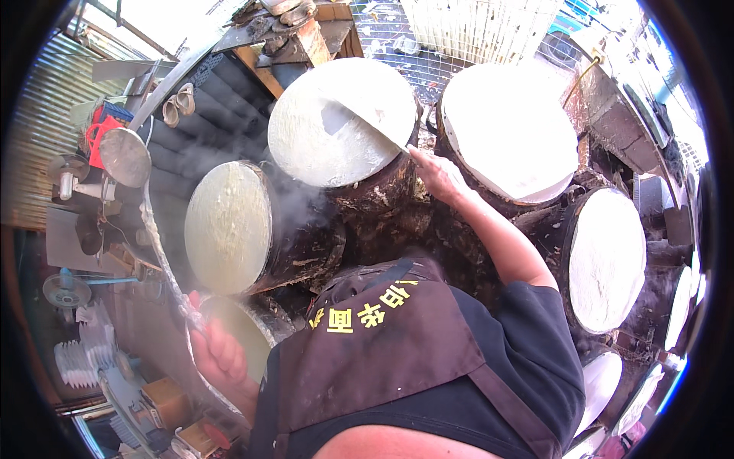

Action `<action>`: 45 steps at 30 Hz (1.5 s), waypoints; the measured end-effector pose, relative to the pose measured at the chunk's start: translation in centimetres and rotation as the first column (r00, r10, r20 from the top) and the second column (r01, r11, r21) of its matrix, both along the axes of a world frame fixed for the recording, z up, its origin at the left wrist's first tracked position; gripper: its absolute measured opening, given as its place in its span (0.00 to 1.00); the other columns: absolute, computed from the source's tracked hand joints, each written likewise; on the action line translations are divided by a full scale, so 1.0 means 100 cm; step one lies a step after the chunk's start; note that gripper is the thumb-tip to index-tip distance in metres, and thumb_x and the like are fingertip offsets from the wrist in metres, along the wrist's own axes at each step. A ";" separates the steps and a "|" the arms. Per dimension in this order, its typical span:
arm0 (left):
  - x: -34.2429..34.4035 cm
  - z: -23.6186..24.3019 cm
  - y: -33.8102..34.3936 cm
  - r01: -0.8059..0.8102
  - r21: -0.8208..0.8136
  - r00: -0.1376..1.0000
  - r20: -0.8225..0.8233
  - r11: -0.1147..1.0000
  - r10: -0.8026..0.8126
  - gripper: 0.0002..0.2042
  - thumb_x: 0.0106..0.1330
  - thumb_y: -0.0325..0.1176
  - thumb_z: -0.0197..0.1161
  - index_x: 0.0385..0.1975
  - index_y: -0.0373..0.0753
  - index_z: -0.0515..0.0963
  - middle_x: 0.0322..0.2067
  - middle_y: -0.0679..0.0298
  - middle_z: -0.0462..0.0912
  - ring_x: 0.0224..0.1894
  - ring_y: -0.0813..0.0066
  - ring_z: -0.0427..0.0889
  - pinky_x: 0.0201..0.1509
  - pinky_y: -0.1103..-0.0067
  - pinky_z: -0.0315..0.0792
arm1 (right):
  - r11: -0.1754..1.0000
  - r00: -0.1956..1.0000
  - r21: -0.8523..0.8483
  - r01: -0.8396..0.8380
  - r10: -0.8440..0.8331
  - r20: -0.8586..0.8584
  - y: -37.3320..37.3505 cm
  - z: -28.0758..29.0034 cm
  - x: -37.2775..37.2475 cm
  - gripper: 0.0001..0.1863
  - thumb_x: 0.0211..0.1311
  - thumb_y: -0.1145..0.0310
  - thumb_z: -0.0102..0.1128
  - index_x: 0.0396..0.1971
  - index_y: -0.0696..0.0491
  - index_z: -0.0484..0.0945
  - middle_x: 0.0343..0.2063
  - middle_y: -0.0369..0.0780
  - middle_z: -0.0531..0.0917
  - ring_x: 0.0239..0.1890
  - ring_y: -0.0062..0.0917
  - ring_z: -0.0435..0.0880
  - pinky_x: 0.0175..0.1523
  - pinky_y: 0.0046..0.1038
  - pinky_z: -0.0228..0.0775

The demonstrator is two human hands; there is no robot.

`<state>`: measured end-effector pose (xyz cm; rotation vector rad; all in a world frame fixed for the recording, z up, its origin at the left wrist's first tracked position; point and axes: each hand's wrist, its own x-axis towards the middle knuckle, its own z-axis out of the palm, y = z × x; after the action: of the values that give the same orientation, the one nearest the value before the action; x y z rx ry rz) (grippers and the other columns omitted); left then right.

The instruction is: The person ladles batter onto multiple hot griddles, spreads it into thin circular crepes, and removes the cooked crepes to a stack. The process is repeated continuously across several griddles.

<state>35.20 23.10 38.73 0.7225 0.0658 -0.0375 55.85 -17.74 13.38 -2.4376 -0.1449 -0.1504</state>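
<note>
My left hand [218, 348] is closed around the long, whitish, crusted handle of a ladle [125, 157]. Its round grey metal head is raised at the left, beyond a steaming drum [269, 218] with a pale, creamy surface. My right hand [440, 177] grips one end of a thin, straight stick [375, 126] at the rim of the far middle drum [375, 186]. That stick lies slantwise across the drum's white contents [306, 145]. Around a greyish patch there, I cannot tell whether the surface is lifted or only shaded.
More dark, crusted drums with white tops curve around me, including one at the far right [505, 138] and another at the right [608, 260]. A pale-topped vessel [237, 336] is partly behind my left hand. At left are a red jug [99, 141] and a fan [66, 291]. Steam drifts at left.
</note>
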 end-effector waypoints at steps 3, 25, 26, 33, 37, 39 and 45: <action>0.003 0.004 -0.012 -0.018 0.024 0.998 -0.058 1.000 0.020 0.28 0.77 0.40 0.38 0.71 0.50 0.36 0.22 0.66 0.60 0.11 0.83 0.55 0.05 0.87 0.57 | 0.997 0.988 0.040 0.072 -0.077 0.134 -0.007 -0.005 0.036 0.19 0.65 0.72 0.41 0.55 0.47 0.69 0.31 0.54 0.81 0.35 0.47 0.82 0.40 0.45 0.73; 0.030 0.011 -0.069 0.369 0.188 0.923 -0.186 0.910 -0.336 0.28 0.75 0.37 0.46 0.70 0.42 0.45 0.20 0.67 0.58 0.12 0.84 0.54 0.08 0.86 0.54 | 0.972 0.963 0.108 0.210 -0.186 -0.195 0.007 0.038 0.071 0.27 0.57 0.76 0.48 0.60 0.47 0.64 0.36 0.53 0.81 0.41 0.48 0.81 0.44 0.45 0.73; 0.029 0.009 -0.065 0.411 0.199 0.908 -0.174 0.889 -0.381 0.28 0.75 0.38 0.47 0.70 0.42 0.46 0.20 0.67 0.58 0.12 0.84 0.54 0.08 0.86 0.55 | 0.971 0.981 0.184 0.155 -0.130 -0.141 0.007 0.041 0.067 0.26 0.58 0.74 0.48 0.59 0.48 0.65 0.36 0.53 0.81 0.41 0.48 0.81 0.45 0.44 0.73; 0.024 0.007 -0.070 0.372 0.294 0.921 -0.232 0.880 -0.312 0.26 0.73 0.40 0.50 0.68 0.42 0.54 0.16 0.71 0.59 0.10 0.86 0.55 0.07 0.88 0.55 | 0.941 0.926 0.158 0.298 -0.246 -0.286 0.018 0.042 0.035 0.30 0.57 0.75 0.49 0.62 0.50 0.62 0.38 0.55 0.81 0.40 0.47 0.82 0.47 0.44 0.73; 0.029 0.012 -0.080 0.376 0.282 0.918 -0.243 0.882 -0.314 0.26 0.73 0.40 0.49 0.68 0.41 0.54 0.17 0.71 0.58 0.10 0.87 0.54 0.08 0.88 0.55 | 0.965 0.992 0.233 0.118 -0.106 -0.061 0.035 0.033 0.045 0.26 0.57 0.74 0.50 0.58 0.51 0.68 0.36 0.56 0.81 0.39 0.50 0.81 0.46 0.46 0.73; 0.025 0.012 -0.076 0.368 0.291 0.922 -0.238 0.883 -0.305 0.26 0.74 0.40 0.48 0.68 0.41 0.54 0.17 0.71 0.58 0.10 0.87 0.54 0.08 0.88 0.56 | 0.936 0.977 0.295 0.194 -0.157 -0.146 0.021 0.035 0.038 0.26 0.57 0.71 0.51 0.58 0.51 0.68 0.35 0.56 0.81 0.38 0.50 0.81 0.45 0.46 0.73; 0.026 0.006 -0.079 0.350 0.248 0.927 -0.231 0.903 -0.296 0.26 0.74 0.40 0.48 0.69 0.41 0.53 0.18 0.71 0.58 0.11 0.87 0.54 0.08 0.88 0.56 | 0.950 0.955 0.210 0.230 -0.179 -0.235 0.041 0.039 0.023 0.25 0.56 0.73 0.50 0.57 0.48 0.69 0.34 0.55 0.82 0.38 0.49 0.82 0.45 0.46 0.74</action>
<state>37.79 15.20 39.28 1.0130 0.1335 -0.4251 58.15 -13.64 17.27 -2.2090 0.2134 0.0036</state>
